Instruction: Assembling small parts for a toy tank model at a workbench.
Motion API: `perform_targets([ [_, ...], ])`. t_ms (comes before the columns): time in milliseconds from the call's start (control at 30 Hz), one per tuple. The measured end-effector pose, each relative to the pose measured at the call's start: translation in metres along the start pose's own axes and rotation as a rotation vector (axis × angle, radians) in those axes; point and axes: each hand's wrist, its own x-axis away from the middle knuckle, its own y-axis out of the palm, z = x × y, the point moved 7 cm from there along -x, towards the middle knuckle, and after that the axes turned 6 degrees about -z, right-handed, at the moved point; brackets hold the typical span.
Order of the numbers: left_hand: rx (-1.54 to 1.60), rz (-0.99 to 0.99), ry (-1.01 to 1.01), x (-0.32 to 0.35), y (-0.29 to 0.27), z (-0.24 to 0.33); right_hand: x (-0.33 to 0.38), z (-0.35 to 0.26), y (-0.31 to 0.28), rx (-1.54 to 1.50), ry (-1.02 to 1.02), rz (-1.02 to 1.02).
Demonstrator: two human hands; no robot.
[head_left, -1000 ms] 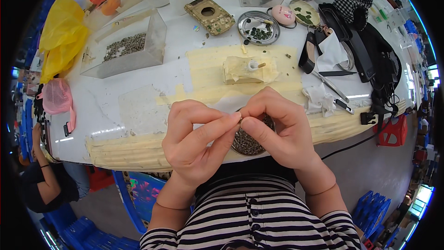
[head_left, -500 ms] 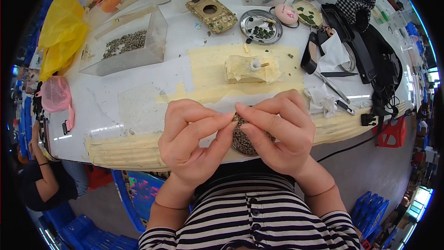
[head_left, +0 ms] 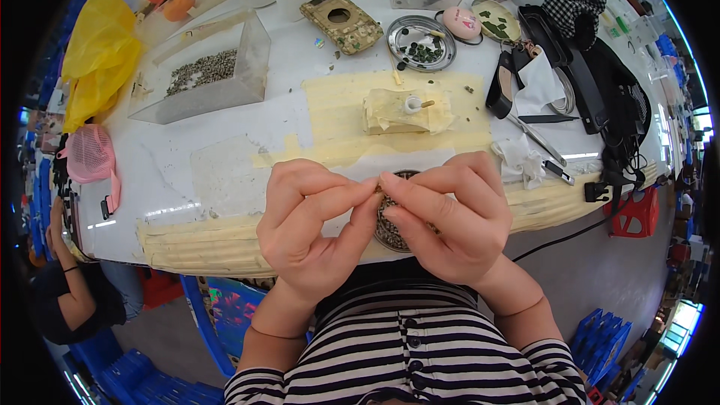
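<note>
Over the table's near edge, my left hand (head_left: 313, 226) pinches with thumb and forefinger. What sits in the pinch is a tiny brownish piece, too small to name. My right hand (head_left: 466, 223) is curled opposite, its forefinger tip meeting the left fingertips and its thumb slightly lower. Whether it also grips the tiny piece is hard to make out. Beneath both hands is a round dish (head_left: 389, 243) full of small grey-brown pieces, partly covered by my right fingers.
Ahead stands a tape-wrapped block (head_left: 390, 121) with a small white pot and stick. Behind it are a camouflage-patterned case (head_left: 341, 21) and a metal dish (head_left: 422, 43) of dark green bits. A clear tray (head_left: 247, 79) is at left, a strapped black bag (head_left: 626, 97) at right.
My right thumb and forefinger have shifted slightly, and more of the dish's far rim shows. The left hand keeps its pinch almost in place.
</note>
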Motion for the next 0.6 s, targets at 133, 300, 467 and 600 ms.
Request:
perform_targets([
  [133,-0.042,-0.054,0.074,-0.003,0.001,0.007,-0.001,0.021,0.01,-0.354,0.191,-0.101],
  [300,-0.092,-0.034,0.068,-0.002,0.003,0.007,0.001,0.023,0.006,-0.346,0.223,-0.053],
  [467,-0.091,-0.031,0.014,-0.001,0.003,0.003,0.0,-0.008,-0.001,0.06,-0.048,-0.008],
  [600,-0.082,-0.027,0.023,-0.001,0.001,0.003,0.001,0.016,0.003,-0.262,0.173,-0.021],
])
